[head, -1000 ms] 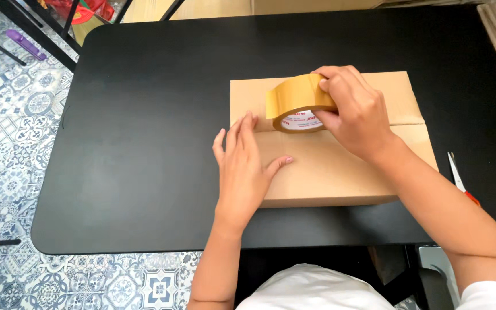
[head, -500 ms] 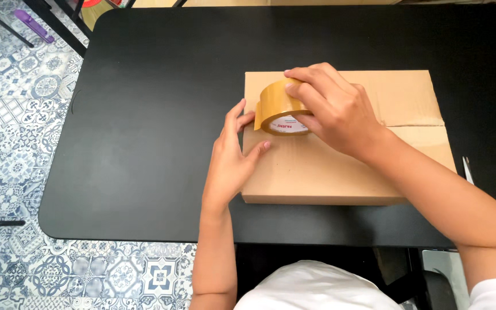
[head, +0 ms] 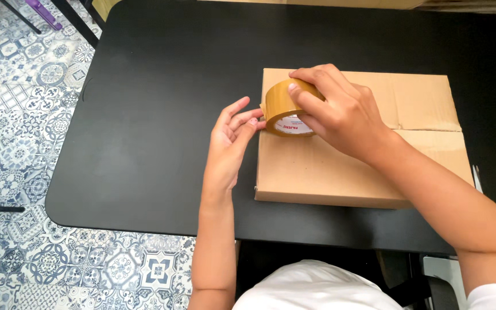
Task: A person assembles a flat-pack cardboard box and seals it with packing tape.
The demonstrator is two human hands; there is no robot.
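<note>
A flat brown cardboard box [head: 328,172] lies on the black table [head: 162,115], its flaps shut along a middle seam. My right hand [head: 340,112] grips a roll of brown packing tape [head: 285,109] standing on edge at the box's left end. My left hand [head: 231,143] is at the box's left edge, its fingertips touching the tape end right beside the roll.
The table's near edge [head: 144,227] runs just in front of my body. Patterned blue and white floor tiles [head: 18,143] lie to the left, with dark furniture legs [head: 76,20] at the top left. A thin metal tool [head: 477,178] pokes out past the box's right side.
My right hand has carried the tape roll leftward to the box's left end. My left hand has slid off the box top to its left edge and now pinches at the tape.
</note>
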